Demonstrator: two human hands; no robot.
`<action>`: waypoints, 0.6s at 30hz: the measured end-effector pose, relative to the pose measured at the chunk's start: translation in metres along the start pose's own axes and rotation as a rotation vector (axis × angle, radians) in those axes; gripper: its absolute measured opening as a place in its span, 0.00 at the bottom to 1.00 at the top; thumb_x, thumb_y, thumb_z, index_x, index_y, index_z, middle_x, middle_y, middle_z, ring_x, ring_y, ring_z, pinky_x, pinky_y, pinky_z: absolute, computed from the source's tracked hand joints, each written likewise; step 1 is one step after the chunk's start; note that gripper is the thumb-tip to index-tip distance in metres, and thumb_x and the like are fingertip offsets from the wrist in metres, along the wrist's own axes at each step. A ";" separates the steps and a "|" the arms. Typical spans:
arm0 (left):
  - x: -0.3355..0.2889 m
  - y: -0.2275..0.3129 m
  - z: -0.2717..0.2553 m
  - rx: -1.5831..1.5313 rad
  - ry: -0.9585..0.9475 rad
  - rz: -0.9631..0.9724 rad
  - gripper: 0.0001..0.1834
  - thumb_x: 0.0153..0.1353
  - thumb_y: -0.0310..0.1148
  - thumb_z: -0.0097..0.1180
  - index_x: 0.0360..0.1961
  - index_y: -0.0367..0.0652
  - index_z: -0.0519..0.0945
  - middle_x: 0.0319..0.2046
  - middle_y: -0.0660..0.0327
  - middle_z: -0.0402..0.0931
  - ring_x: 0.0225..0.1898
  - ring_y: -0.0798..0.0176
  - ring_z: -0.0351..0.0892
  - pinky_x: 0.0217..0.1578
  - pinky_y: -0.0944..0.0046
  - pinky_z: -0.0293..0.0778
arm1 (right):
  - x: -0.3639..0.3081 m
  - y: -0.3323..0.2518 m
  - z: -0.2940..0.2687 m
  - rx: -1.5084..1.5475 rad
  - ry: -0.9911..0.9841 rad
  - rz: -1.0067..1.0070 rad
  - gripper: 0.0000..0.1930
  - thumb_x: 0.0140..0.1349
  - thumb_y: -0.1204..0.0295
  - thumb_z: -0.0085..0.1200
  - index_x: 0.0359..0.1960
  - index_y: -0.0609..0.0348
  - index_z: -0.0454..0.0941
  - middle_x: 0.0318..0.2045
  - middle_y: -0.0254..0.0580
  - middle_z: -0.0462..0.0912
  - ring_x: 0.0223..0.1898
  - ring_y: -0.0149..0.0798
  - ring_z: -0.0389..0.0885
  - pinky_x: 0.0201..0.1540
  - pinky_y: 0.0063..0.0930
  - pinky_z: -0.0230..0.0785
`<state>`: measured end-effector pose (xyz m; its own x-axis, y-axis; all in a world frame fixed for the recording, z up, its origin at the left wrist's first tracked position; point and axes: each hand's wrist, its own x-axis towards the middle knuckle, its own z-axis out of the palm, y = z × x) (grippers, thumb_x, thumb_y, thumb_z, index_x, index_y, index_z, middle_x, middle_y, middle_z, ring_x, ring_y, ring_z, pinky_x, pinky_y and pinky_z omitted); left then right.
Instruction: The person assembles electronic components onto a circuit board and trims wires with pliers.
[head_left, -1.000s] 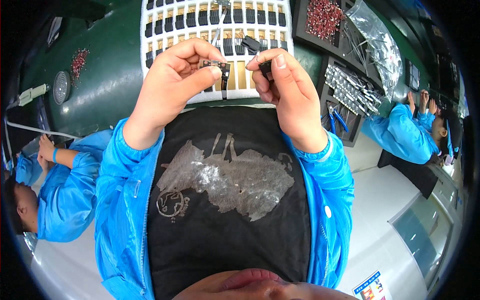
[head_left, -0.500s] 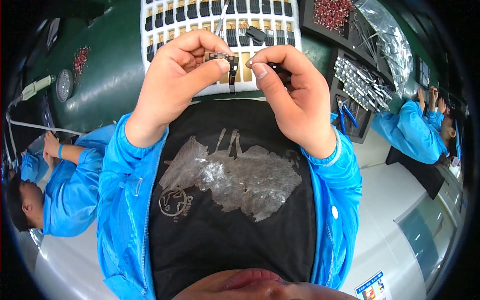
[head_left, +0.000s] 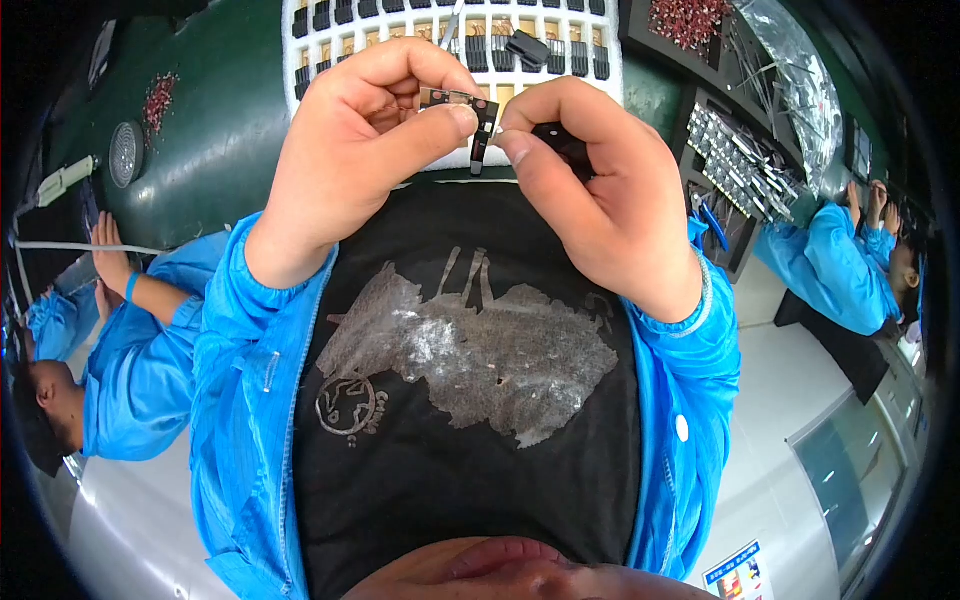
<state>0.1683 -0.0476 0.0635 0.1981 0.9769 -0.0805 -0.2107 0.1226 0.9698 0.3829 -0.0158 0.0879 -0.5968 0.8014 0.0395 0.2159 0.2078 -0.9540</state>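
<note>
Left hand [head_left: 370, 140]: upper frame, just left of centre, thumb and index pinched, thumb tip pointing right.
Right hand [head_left: 615, 180]: upper frame, right of centre, thumb and forefinger tips brought together, pointing left, the others curled in.
Fingertips: both sets near each other, apart.
Left wrist [head_left: 285, 248]: angled up and rightward.
Right wrist [head_left: 672, 285]: angled up and leftward, slightly lower.

The left hand's grip [head_left: 375, 140] pinches a small dark strip [head_left: 485, 125]; the right hand's grip [head_left: 615, 185] is just beside it, a black piece [head_left: 558, 137] within. The green desk [head_left: 220, 130] bears a white foam tray [head_left: 289, 60] of black parts [head_left: 601, 62] and, rightward, blue pliers [head_left: 713, 229].
</note>
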 end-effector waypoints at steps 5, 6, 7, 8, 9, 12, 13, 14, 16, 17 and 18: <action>-0.003 0.002 -0.001 0.014 0.001 -0.037 0.06 0.65 0.21 0.61 0.43 0.35 0.81 0.35 0.67 0.81 0.36 0.80 0.76 0.36 0.77 0.71 | 0.003 -0.001 -0.003 -0.061 -0.050 -0.059 0.02 0.66 0.80 0.54 0.39 0.64 0.76 0.27 0.32 0.76 0.27 0.22 0.69 0.31 0.20 0.64; -0.003 0.002 0.000 0.021 0.024 -0.040 0.06 0.64 0.21 0.62 0.42 0.35 0.81 0.34 0.67 0.81 0.34 0.80 0.75 0.35 0.77 0.70 | 0.004 -0.001 -0.004 -0.058 -0.073 -0.039 0.02 0.66 0.79 0.54 0.38 0.64 0.77 0.26 0.32 0.75 0.27 0.22 0.69 0.30 0.20 0.63; -0.003 0.002 0.001 0.029 0.047 -0.044 0.05 0.64 0.21 0.62 0.41 0.36 0.82 0.33 0.68 0.81 0.33 0.81 0.75 0.33 0.78 0.69 | 0.004 -0.002 -0.004 -0.055 -0.097 -0.019 0.02 0.65 0.79 0.55 0.38 0.64 0.77 0.25 0.32 0.75 0.26 0.22 0.69 0.29 0.20 0.63; -0.004 0.003 0.001 0.030 0.045 -0.046 0.05 0.64 0.21 0.62 0.41 0.36 0.82 0.33 0.68 0.81 0.33 0.81 0.75 0.33 0.78 0.69 | 0.004 -0.003 -0.004 -0.053 -0.094 -0.017 0.02 0.65 0.79 0.55 0.38 0.64 0.77 0.25 0.32 0.75 0.26 0.22 0.69 0.29 0.20 0.63; -0.004 0.005 0.001 0.061 0.052 -0.063 0.04 0.63 0.21 0.63 0.39 0.36 0.82 0.32 0.68 0.81 0.32 0.81 0.74 0.32 0.78 0.68 | 0.005 -0.003 -0.005 -0.062 -0.101 -0.001 0.02 0.65 0.79 0.54 0.37 0.63 0.77 0.24 0.32 0.74 0.25 0.22 0.68 0.28 0.20 0.62; -0.005 0.007 0.000 0.121 0.067 -0.079 0.03 0.63 0.21 0.64 0.37 0.36 0.83 0.29 0.70 0.81 0.30 0.82 0.73 0.30 0.78 0.66 | 0.007 -0.006 -0.006 -0.076 -0.116 0.035 0.02 0.63 0.79 0.54 0.37 0.62 0.77 0.23 0.31 0.73 0.24 0.21 0.67 0.27 0.20 0.60; -0.005 0.008 0.000 0.149 0.078 -0.077 0.02 0.62 0.22 0.65 0.36 0.36 0.83 0.28 0.70 0.80 0.29 0.83 0.72 0.29 0.78 0.65 | 0.007 -0.006 -0.006 -0.083 -0.128 0.055 0.03 0.62 0.79 0.54 0.37 0.62 0.77 0.22 0.30 0.73 0.24 0.21 0.66 0.27 0.20 0.60; -0.006 0.008 0.000 0.151 0.078 -0.080 0.02 0.62 0.22 0.65 0.36 0.36 0.83 0.28 0.70 0.80 0.29 0.83 0.72 0.29 0.78 0.65 | 0.007 -0.006 -0.006 -0.079 -0.127 0.056 0.03 0.62 0.79 0.54 0.37 0.62 0.77 0.22 0.30 0.73 0.24 0.21 0.66 0.27 0.20 0.60; -0.007 0.008 0.000 0.182 0.091 -0.062 0.02 0.62 0.22 0.65 0.35 0.36 0.83 0.27 0.71 0.80 0.29 0.83 0.71 0.29 0.78 0.64 | 0.008 -0.005 -0.005 -0.060 -0.133 0.045 0.03 0.62 0.79 0.55 0.36 0.61 0.77 0.22 0.29 0.72 0.24 0.20 0.65 0.27 0.19 0.58; -0.007 0.009 0.000 0.186 0.093 -0.066 0.02 0.62 0.22 0.65 0.35 0.36 0.83 0.27 0.71 0.80 0.29 0.83 0.71 0.29 0.78 0.64 | 0.009 -0.004 -0.005 -0.055 -0.133 0.045 0.03 0.62 0.79 0.55 0.36 0.61 0.77 0.22 0.29 0.72 0.24 0.20 0.65 0.27 0.19 0.58; -0.007 0.009 0.000 0.196 0.088 -0.067 0.02 0.62 0.22 0.65 0.35 0.36 0.83 0.27 0.71 0.80 0.29 0.83 0.71 0.29 0.78 0.64 | 0.009 -0.004 -0.005 -0.046 -0.128 0.059 0.03 0.61 0.79 0.55 0.36 0.61 0.77 0.22 0.28 0.71 0.25 0.20 0.65 0.27 0.19 0.58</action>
<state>0.1651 -0.0535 0.0726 0.1197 0.9803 -0.1573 -0.0082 0.1594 0.9872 0.3805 -0.0070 0.0933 -0.6753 0.7353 -0.0575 0.2867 0.1899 -0.9390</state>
